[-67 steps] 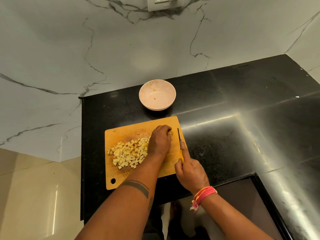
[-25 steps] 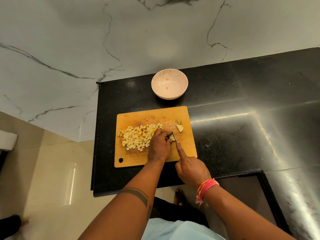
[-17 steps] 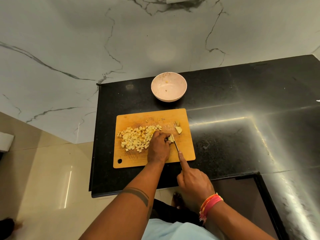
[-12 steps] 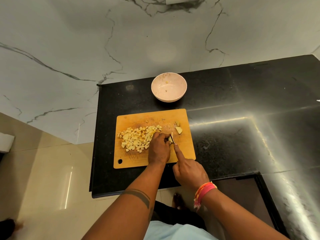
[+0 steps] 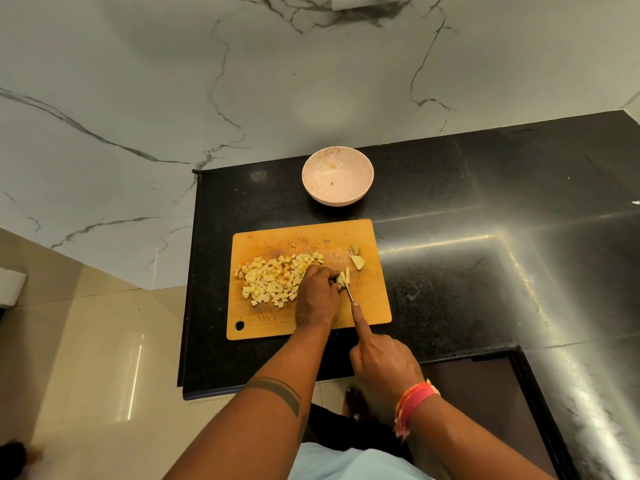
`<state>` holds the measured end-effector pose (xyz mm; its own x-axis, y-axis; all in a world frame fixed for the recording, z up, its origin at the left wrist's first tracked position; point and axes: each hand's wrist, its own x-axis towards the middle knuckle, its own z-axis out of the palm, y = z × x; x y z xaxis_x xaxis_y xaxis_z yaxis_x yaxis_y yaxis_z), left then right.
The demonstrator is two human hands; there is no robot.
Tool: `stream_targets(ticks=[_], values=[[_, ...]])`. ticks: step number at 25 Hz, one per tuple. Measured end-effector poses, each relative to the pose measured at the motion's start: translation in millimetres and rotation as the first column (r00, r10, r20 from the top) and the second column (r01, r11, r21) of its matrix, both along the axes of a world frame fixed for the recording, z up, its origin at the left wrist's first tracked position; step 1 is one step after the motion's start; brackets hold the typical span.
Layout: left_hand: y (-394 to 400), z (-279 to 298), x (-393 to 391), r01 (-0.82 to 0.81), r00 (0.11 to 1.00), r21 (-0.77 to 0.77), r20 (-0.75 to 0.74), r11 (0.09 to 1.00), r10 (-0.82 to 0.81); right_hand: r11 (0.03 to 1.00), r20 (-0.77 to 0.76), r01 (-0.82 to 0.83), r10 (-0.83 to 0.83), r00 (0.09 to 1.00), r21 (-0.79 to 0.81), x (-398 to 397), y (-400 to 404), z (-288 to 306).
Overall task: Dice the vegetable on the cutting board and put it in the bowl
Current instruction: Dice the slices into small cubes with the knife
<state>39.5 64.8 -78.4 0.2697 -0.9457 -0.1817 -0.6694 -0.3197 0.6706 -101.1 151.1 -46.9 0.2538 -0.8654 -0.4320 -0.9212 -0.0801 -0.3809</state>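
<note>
While our left hand (image 5: 317, 299) pins the last small vegetable piece (image 5: 343, 278) to the cutting board (image 5: 367, 306), its grip closed on it, our right hand (image 5: 382, 367) has drawn back towards us since half a second ago, grip wrapped round the knife (image 5: 349, 293), forefinger along the spine. A fresh sliver stands beside the blade, so another cut looks finished. Diced cubes (image 5: 273, 278) lie heaped at the left of the board; two offcuts (image 5: 356, 259) wait near the far right. On the desk (image 5: 450, 271), the bowl (image 5: 337, 176) beyond holds only scraps, so we judge transfer is not begun.
</note>
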Motion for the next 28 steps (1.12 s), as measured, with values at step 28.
stream_targets(ticks=[28], values=[[10.5,9.6,-12.2,-0.093,0.996,-0.002,0.0,0.996,0.093,1.0,0.136,0.023,-0.022,0.99,-0.002,-23.5,7.4,7.2]])
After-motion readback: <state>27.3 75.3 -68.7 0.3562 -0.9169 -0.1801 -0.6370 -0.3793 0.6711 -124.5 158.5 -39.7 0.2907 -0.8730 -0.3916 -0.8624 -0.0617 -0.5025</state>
